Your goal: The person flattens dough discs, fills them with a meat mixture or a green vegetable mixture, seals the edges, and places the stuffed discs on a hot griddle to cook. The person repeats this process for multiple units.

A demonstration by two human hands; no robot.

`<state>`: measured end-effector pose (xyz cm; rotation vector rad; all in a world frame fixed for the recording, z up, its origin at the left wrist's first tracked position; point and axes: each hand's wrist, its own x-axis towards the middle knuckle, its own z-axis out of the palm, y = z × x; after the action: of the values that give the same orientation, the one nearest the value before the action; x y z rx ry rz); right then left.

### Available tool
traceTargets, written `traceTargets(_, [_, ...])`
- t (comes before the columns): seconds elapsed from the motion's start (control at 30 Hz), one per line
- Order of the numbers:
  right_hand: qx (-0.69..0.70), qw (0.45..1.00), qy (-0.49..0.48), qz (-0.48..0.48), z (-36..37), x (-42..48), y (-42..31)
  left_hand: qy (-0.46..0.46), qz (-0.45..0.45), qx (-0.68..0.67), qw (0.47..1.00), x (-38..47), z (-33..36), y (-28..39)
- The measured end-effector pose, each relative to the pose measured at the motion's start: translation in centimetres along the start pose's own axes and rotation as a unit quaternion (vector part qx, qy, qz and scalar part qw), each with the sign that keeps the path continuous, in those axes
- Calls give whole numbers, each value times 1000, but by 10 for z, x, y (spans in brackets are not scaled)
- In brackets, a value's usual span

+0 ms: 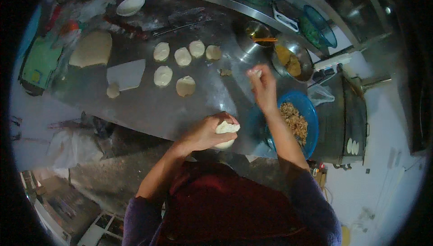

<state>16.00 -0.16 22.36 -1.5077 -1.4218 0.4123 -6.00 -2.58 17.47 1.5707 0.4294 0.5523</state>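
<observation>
My left hand [211, 132] is closed around a ball of pale dough [227, 128] at the near edge of the metal worktop. My right hand [264, 85] is raised over the worktop, to the right and farther out, with a small whitish piece [257, 73], likely dough, between its fingertips. Beyond my left hand lie several round dough pieces, among them a flattened one [185, 86] and a glossy one [163, 76]. A white dough scraper [127, 75] lies left of them, with a small lump of dough [113, 90] at its corner. A larger slab of dough [92, 49] rests farther left.
Beside my right forearm stands a blue basin [313, 121] of chopped filling [294, 121]. Farther out are a steel bowl [306, 66] with yellowish contents and a steel pot [248, 48] with an orange handle in it. A white bowl [130, 6] stands at the far left.
</observation>
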Motion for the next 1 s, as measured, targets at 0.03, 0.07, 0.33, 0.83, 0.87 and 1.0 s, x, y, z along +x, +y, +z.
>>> traceTargets(0.03, [60, 995, 11, 73, -10, 10, -5, 4, -29, -24, 999, -3, -2, 2])
traceTargets(0.07, [71, 995, 16, 74, -21, 19, -8, 21, -30, -49, 998, -4, -4, 3])
traceTargets(0.33, [-306, 933, -132, 136, 52, 23, 92, 105, 4, -57, 993, -8, -14, 9])
traceTargets(0.83, [639, 642, 2, 425, 40, -101, -4, 76, 65, 384, 918, 24, 1, 28])
traceTargets(0.87, [669, 628, -14, 398, 34, -100, -5, 72, 78, 376, 920, 21, -3, 30])
traceTargets(1.0, [701, 611, -33, 365, 22, -98, -9, 60, 164, 322, 930, 18, -9, 33])
